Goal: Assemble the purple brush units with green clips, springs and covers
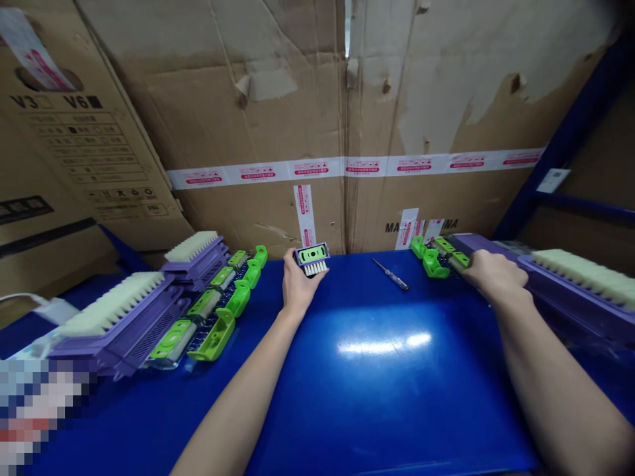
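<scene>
In the head view my left hand (297,284) is closed around a small purple brush (313,254), which has a green face plate and white bristles pointing down. It holds the brush at the table's far edge. Farther right, my right hand (496,272) reaches to a row of green-topped clear parts (443,246), its fingers curled; what they grip is hidden. Bright green curved pieces (436,264) lie just left of it. Beside its wrist is a long purple brush block (560,291) with pale bristles facing up. A screwdriver (391,274) with a clear handle lies between the hands.
On the left stand purple brush blocks (133,324), with green-topped clear pieces (204,303) and green curved pieces (214,337) in rows alongside. Cardboard (258,119) walls the back of the blue table (377,403). A blue metal frame (540,158) rises at right. A white plug (54,309) sits far left.
</scene>
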Action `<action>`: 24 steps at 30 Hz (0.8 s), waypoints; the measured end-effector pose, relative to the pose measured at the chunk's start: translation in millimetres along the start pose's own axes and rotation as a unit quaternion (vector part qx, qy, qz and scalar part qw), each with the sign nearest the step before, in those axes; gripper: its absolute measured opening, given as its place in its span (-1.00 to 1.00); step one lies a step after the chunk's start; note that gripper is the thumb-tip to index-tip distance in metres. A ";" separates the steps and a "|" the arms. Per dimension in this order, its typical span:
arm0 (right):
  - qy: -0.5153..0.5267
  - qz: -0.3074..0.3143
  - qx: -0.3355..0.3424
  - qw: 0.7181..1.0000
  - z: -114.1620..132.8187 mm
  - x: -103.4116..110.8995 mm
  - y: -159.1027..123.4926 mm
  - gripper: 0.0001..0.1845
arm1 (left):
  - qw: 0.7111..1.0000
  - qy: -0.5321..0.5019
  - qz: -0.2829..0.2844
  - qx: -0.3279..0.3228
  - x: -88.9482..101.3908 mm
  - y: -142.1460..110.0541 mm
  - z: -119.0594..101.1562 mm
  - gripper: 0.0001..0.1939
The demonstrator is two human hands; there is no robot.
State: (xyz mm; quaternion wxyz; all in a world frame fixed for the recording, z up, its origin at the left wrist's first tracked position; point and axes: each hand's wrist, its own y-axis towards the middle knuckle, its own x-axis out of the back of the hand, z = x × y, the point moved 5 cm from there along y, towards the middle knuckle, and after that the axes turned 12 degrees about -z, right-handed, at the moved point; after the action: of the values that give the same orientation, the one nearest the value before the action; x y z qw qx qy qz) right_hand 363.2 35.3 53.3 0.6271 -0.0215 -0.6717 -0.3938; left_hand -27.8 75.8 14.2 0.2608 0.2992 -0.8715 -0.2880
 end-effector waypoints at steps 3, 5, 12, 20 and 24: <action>-0.002 0.110 -0.036 0.993 0.3 1.0 -5.6 -0.64 | 1.000 0.000 0.002 0.000 -0.7 0.2 0.2 -0.18; -0.001 0.125 -0.029 0.992 2.7 5.4 -7.4 -0.64 | 1.000 0.001 0.004 -0.002 -1.2 0.3 0.4 -0.17; 0.002 0.107 -0.021 0.994 3.2 15.9 -7.2 -0.73 | 1.000 0.003 -0.001 -0.009 -0.6 -0.4 -0.2 -0.19; 0.002 0.019 0.074 0.997 44.8 57.8 -31.2 -0.70 | 1.000 0.000 -0.003 -0.014 -0.1 -0.7 -0.8 -0.19; 0.008 -0.025 0.169 0.985 87.8 65.8 -60.8 -0.71 | 1.000 0.008 -0.001 -0.013 -0.4 -0.5 -0.6 -0.19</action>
State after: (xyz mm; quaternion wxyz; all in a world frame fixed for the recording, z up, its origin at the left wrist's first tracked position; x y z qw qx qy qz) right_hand 244.9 11.6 87.8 0.6169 0.1046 -0.7240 -0.2904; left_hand -26.9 75.6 14.2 0.2708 0.2993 -0.8653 -0.2972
